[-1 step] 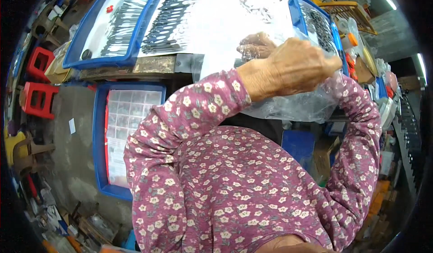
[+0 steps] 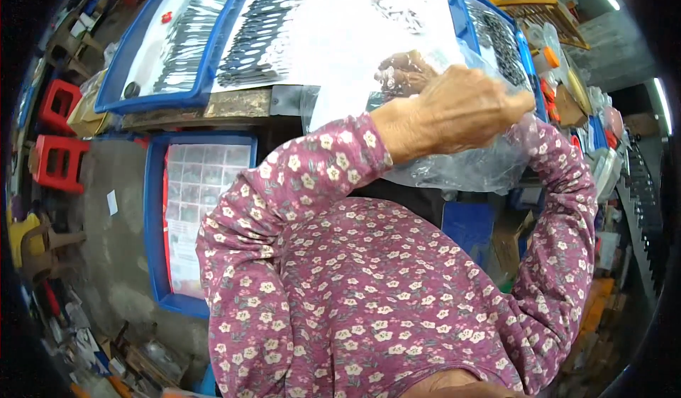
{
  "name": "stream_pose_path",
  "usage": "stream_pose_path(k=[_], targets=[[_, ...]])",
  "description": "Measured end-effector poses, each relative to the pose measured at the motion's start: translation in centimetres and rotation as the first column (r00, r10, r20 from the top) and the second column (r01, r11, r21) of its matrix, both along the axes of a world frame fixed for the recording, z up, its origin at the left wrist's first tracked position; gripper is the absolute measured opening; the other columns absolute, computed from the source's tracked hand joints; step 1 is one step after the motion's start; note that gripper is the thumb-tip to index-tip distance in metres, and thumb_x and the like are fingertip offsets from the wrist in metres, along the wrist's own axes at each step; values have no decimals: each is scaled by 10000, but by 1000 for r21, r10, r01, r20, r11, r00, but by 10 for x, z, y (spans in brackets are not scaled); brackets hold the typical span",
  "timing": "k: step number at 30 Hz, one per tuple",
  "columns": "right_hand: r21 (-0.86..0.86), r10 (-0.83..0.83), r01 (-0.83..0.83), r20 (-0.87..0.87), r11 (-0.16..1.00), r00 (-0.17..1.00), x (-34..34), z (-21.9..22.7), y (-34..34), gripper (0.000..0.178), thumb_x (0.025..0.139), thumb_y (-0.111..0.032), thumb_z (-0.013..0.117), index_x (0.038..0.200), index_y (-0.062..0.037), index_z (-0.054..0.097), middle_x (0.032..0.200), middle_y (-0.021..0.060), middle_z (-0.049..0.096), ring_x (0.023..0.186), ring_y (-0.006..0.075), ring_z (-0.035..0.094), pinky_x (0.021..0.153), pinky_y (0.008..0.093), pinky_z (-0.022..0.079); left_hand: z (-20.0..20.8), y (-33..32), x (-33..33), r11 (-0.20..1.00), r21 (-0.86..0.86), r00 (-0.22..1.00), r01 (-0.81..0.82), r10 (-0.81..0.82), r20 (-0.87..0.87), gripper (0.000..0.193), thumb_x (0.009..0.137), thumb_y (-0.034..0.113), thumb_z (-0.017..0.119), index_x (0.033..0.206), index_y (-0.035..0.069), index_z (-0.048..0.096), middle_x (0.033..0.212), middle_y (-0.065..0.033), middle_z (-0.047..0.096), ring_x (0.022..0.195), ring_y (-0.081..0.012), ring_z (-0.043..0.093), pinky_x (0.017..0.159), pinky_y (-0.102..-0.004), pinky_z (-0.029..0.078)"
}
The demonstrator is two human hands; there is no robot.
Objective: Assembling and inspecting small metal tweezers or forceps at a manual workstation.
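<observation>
My left hand [image 2: 464, 111] is closed in a fist above the table's near edge, its back toward me, pinching clear plastic. The large, crumpled clear plastic bag [image 2: 461, 169] hangs below that fist and spreads up around both hands. Beyond the left wrist, my right hand [image 2: 406, 73] shows partly, with shiny plastic over it. Its fingers look curled, but the left hand and the plastic hide most of it, and I cannot make out what is in it. White sheeting covers the table, and small dark pieces [image 2: 397, 15] lie scattered on it past the hands.
Left on the table, a blue tray [image 2: 159, 102] holds rows of slim dark metal pieces; more rows [image 2: 259, 32] lie beside it. A second blue tray [image 2: 461, 18] with dark parts stands right. Below the table edge sits a blue crate [image 2: 152, 220]. Red stools [image 2: 60, 162] stand left.
The whole view has shifted very slightly. Both hands keep the same pose on the plastic bag.
</observation>
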State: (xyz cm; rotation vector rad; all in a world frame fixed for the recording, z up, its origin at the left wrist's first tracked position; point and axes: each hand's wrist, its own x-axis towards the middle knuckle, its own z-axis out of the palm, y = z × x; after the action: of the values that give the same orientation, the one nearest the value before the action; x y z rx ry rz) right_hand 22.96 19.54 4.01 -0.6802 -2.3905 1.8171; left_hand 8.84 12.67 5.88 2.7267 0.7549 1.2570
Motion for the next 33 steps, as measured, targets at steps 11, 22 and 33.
stream_pose_path(k=[11,22,33], targets=[[17,-246,246,151,969,957,37,-25,13,333,868,-276,542,967,42,557,810,70,610,705,131,585,633,250,474,-58,0,-28,915,-332,789,-231,375,486,375,765,-34,517,1138,-13,482,954,-163,557,778,-208,542,700,-322,465],[-58,-265,263,-25,963,964,81,-31,21,352,856,-347,546,985,-23,586,777,44,597,621,92,552,546,179,460,-117,-24,-33,473,-859,633,195,608,478,421,805,136,633,1130,6,399,1057,-91,432,941,-155,487,806,-266,427],[-195,32,-25,33,980,999,107,81,-3,258,803,-208,555,916,16,613,712,52,590,620,125,535,561,280,428,-78,-20,15,440,-596,370,672,498,785,933,668,236,758,1356,-22,184,1311,-171,343,1185,-235,387,979,-357,335]])
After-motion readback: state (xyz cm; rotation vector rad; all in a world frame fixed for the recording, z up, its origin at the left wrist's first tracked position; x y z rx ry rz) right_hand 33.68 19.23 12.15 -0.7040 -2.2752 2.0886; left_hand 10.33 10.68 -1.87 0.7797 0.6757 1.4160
